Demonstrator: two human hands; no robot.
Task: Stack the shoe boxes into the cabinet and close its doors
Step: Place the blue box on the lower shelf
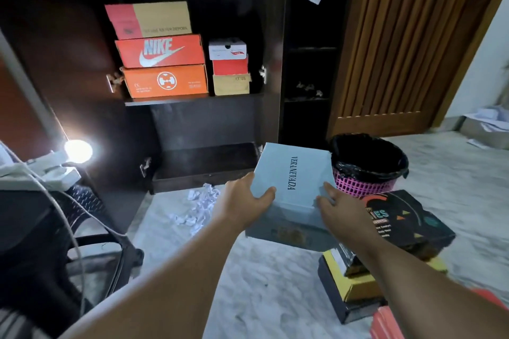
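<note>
While both hands (245, 201) grip it, the blue box's (292, 181) label blurs.

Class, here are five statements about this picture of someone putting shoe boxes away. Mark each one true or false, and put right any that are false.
1. Both hands hold the pale blue box, the left hand on one side and the right hand on the other. True.
2. The cabinet's bottom shelf already holds boxes. False: it holds none; the boxes stand on the shelf above.
3. The Nike box has a box on top of it and one beneath it. True.
4. The cabinet doors are closed. False: they stand open.
5. The pink bin stands left of the cabinet. False: it stands to the right.
</note>
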